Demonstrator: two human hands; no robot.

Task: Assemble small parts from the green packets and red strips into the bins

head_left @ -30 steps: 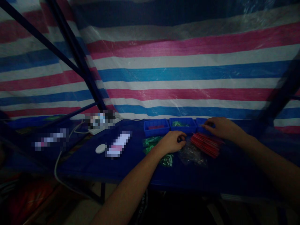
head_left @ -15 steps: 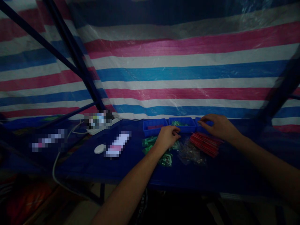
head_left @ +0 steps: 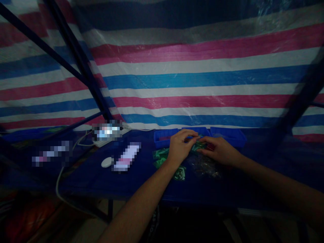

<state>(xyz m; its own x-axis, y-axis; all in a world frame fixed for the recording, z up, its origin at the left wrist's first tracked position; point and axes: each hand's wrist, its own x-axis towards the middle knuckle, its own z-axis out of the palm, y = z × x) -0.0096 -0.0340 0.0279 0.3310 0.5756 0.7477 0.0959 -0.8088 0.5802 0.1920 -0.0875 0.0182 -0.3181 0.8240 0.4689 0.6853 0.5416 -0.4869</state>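
My left hand (head_left: 180,144) and my right hand (head_left: 220,150) meet in front of the blue bins, with fingers and thumbs closed. Between their fingertips is a small green plastic packet (head_left: 198,145); its contents are too dark to make out. Beneath and beside my left wrist lie several green packets (head_left: 161,154). Clear packets (head_left: 207,166) with small brownish pieces lie just below my right hand. That hand and its forearm cover most of the red packets, leaving a sliver of red near the fingers.
Three blue bins stand along the back: a left bin (head_left: 165,139) with something reddish inside, a partly covered middle one, and a right bin (head_left: 229,137). To the left on the blue table (head_left: 93,179) are a blurred phone (head_left: 127,157), a white round object (head_left: 107,162) and a power strip (head_left: 100,142).
My right hand has moved left and down from the right bin to meet my left hand, covering the red packets. A green packet now shows between the fingertips.
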